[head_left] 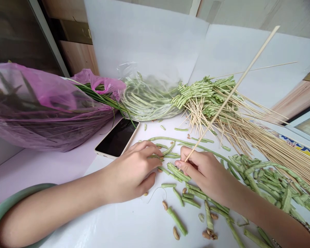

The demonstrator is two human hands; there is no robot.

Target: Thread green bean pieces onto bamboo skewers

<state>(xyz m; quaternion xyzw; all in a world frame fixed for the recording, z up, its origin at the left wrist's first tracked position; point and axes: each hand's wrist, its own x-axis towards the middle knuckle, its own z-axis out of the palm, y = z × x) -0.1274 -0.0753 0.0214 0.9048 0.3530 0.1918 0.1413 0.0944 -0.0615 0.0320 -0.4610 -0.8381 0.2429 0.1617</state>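
Note:
My right hand [200, 167] pinches a long bamboo skewer [232, 91] near its lower end, the rest slanting up and to the right. Just below those fingertips lie a few short green bean pieces [178, 172]; whether the skewer's tip touches them I cannot tell. My left hand [136, 168] is palm down on the left, fingers bent and apart, thumb separate, with its fingertips at the scattered bean pieces. Nothing shows in its grasp. A long whole bean [181, 140] curves behind both hands. Loose brown bean seeds [176, 233] are spread among the cut pieces.
A phone [117, 137] with a dark screen lies behind my left hand. Purple plastic bag [49, 113] at left; clear bag of long beans [150, 98] at back. Skewered bean bundles [206, 94] and many bare skewers [276, 148] lie right, near a heap of bean scraps [271, 182].

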